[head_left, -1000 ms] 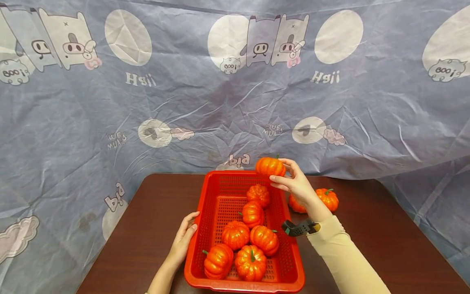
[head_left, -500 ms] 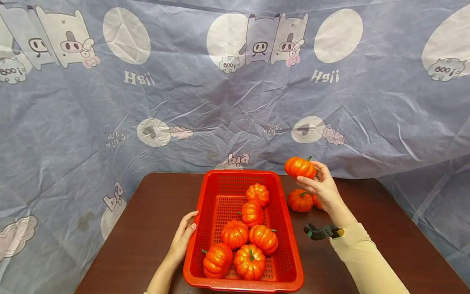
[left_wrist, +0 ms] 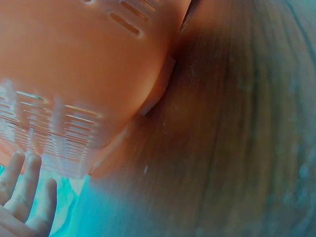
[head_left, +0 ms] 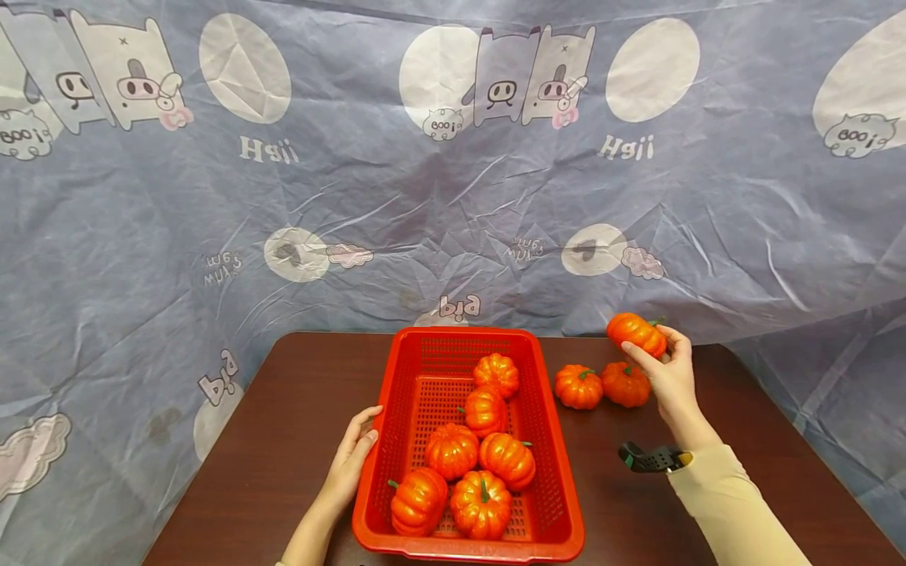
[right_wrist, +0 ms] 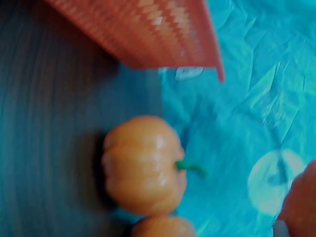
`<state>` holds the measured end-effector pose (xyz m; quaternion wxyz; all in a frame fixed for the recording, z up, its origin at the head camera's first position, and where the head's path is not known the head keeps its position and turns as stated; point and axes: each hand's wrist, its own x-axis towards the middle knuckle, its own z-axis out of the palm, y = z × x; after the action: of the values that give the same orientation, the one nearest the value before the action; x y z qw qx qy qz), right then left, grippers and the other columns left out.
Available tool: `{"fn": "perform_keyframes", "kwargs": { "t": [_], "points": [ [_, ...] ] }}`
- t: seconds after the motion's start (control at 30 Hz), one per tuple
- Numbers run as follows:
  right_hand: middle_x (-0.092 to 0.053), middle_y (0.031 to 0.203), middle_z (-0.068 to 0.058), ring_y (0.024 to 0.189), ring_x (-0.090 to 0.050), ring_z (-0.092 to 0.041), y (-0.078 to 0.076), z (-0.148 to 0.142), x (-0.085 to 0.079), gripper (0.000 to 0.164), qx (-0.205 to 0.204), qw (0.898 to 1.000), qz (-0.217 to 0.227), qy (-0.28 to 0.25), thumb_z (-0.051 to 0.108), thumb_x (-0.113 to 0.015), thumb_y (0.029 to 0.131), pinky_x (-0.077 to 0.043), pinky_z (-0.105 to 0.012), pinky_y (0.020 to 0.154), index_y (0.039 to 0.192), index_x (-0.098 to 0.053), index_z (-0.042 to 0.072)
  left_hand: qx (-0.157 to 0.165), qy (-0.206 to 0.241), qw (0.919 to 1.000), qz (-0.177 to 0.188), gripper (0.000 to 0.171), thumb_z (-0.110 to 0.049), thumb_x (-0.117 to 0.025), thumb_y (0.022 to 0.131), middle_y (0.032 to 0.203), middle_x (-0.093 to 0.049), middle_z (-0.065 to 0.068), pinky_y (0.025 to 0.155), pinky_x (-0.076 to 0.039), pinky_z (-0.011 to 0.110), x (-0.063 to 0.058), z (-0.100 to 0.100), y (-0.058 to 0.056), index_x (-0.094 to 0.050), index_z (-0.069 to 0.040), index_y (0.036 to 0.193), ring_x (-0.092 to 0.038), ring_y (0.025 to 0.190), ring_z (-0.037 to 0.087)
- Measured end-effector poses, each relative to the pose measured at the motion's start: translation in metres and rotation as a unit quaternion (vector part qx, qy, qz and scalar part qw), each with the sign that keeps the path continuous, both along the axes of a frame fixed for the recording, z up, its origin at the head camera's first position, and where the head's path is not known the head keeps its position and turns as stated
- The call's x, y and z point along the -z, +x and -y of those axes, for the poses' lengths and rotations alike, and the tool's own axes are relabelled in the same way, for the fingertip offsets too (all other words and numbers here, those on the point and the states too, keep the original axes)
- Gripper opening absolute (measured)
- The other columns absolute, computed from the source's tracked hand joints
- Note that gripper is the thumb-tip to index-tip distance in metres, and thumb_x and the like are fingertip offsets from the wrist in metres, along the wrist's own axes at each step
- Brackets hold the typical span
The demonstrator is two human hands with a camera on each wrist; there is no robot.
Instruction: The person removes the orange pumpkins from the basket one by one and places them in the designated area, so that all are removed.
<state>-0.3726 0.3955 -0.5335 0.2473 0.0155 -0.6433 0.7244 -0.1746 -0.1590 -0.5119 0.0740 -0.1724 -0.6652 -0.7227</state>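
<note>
My right hand (head_left: 675, 380) grips a small orange pumpkin (head_left: 636, 335) with a green stem, up above the right side of the table. Just below it, two more pumpkins (head_left: 579, 387) sit side by side on the tabletop; the right wrist view has the nearer pumpkin (right_wrist: 143, 165) large in its middle, and only a sliver of the held pumpkin (right_wrist: 302, 202) at its right edge. My left hand (head_left: 346, 457) rests against the left side of a red plastic basket (head_left: 469, 552), its fingers (left_wrist: 30, 180) extended along the slotted wall. Several pumpkins (head_left: 453, 451) lie inside the basket.
The brown wooden table (head_left: 283, 440) carries the basket at its middle. Behind it hangs a grey-blue printed cloth (head_left: 396, 181), close to the far edge. A black strap (head_left: 647, 458) sits at my right wrist.
My right hand has carried the pumpkin rightward from over the basket's far right corner to above the table's right side. My left hand and the basket have stayed put.
</note>
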Motion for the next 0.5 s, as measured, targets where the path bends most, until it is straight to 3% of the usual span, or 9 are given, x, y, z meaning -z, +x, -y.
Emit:
{"fn": "perform_keyframes", "kwargs": {
  "t": [0.17, 0.27, 0.37, 0.5],
  "points": [
    [-0.041, 0.119, -0.002, 0.099, -0.052, -0.013, 0.042, 0.011, -0.036, 0.077, 0.09, 0.995, 0.036, 0.01, 0.01, -0.084, 0.068, -0.047, -0.015, 0.075, 0.128, -0.038, 0.021, 0.002, 0.002, 1.0, -0.002, 0.038, -0.011, -0.039, 0.1, 0.124, -0.042, 0.027, 0.081, -0.05, 0.03, 0.0, 0.0, 0.0, -0.035, 0.0, 0.136, -0.054, 0.104, 0.015],
    [-0.038, 0.118, 0.003, 0.103, -0.044, -0.011, 0.076, 0.032, -0.073, 0.072, 0.146, 0.985, 0.082, 0.032, 0.01, -0.083, 0.068, -0.04, -0.017, 0.085, 0.126, -0.04, 0.018, 0.005, 0.001, 1.0, -0.003, 0.038, -0.01, -0.038, 0.1, 0.123, -0.042, 0.028, 0.081, -0.05, 0.03, 0.0, 0.0, 0.001, -0.035, 0.0, 0.136, -0.054, 0.103, 0.016],
    [-0.033, 0.121, 0.006, 0.112, -0.036, -0.014, 0.099, 0.046, -0.096, 0.07, 0.193, 0.968, 0.141, 0.073, 0.015, -0.081, 0.071, -0.033, -0.021, 0.094, 0.129, -0.041, 0.02, 0.004, -0.002, 1.0, -0.004, 0.037, -0.01, -0.038, 0.1, 0.123, -0.042, 0.028, 0.081, -0.05, 0.03, 0.0, 0.0, 0.001, -0.035, 0.0, 0.136, -0.054, 0.103, 0.016],
    [-0.028, 0.13, 0.002, 0.124, -0.026, -0.019, 0.107, 0.043, -0.098, 0.07, 0.218, 0.954, 0.191, 0.083, 0.018, -0.08, 0.073, -0.027, -0.026, 0.101, 0.13, -0.042, 0.025, 0.0, -0.004, 1.0, -0.004, 0.037, -0.011, -0.038, 0.1, 0.123, -0.043, 0.027, 0.081, -0.05, 0.029, -0.001, 0.0, 0.001, -0.035, -0.001, 0.136, -0.054, 0.103, 0.015]
  ]
}}
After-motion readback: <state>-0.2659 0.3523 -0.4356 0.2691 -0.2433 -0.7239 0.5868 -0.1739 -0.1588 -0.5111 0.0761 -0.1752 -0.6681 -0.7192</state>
